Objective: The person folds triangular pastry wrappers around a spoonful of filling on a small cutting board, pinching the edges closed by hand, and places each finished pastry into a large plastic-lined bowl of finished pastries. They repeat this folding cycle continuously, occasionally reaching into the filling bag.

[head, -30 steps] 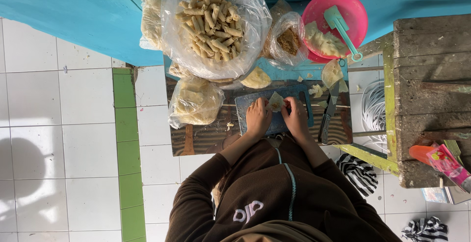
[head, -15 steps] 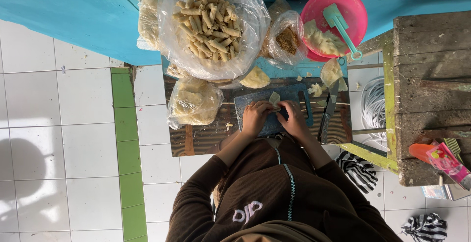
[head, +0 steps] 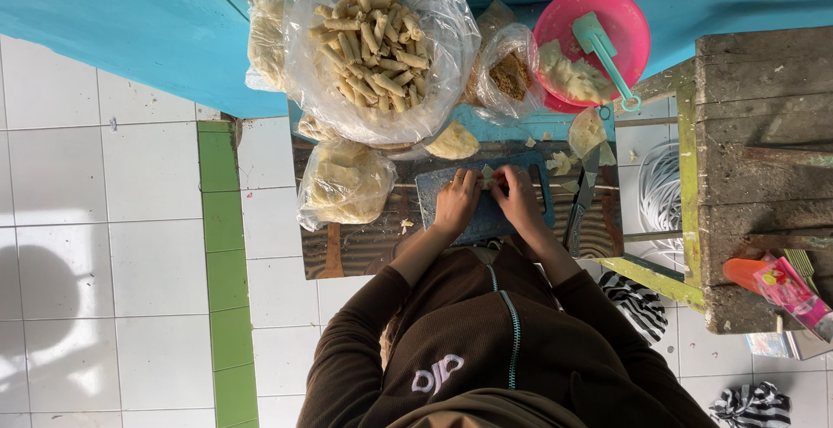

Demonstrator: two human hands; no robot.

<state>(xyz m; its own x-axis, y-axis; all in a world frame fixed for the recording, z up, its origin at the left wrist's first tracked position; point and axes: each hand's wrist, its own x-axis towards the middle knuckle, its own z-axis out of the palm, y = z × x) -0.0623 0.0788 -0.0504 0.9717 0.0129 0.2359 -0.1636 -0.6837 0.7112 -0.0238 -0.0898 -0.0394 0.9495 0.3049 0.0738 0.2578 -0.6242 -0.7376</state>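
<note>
Both hands, left hand (head: 457, 202) and right hand (head: 518, 199), pinching a soft, tearable wrapper (head: 488, 174) mid-board (head: 434, 187); best handled lightly by the edges.

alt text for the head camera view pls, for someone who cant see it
Seen from above, a person's left hand and right hand roll a pale wrapper piece on a dark blue cutting board, beside a clear plastic bag of golden rolls and a pink plastic bowl.

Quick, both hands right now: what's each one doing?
Left hand: fingers curled, pressing on the pale wrapper on the blue board.
Right hand: fingers curled on the same wrapper.
</note>
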